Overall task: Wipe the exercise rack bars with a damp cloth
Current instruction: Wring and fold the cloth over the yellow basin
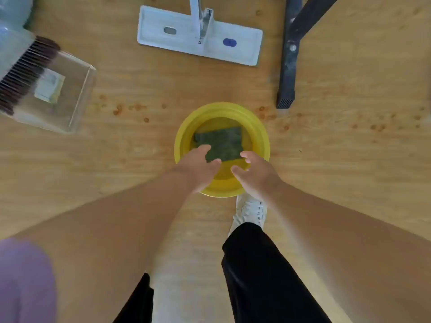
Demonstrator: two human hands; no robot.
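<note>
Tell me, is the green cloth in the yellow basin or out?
In: the green cloth lies flat inside the yellow basin.

Yellow basin (261,136) on wooden floor (140,145), green cloth (221,143) inside, left hand (200,169) and right hand (254,173) reaching in

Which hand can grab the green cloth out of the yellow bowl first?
Probably the left hand: its fingers already lie on the green cloth in the yellow bowl. The right hand hangs open beside the cloth's edge.
</note>
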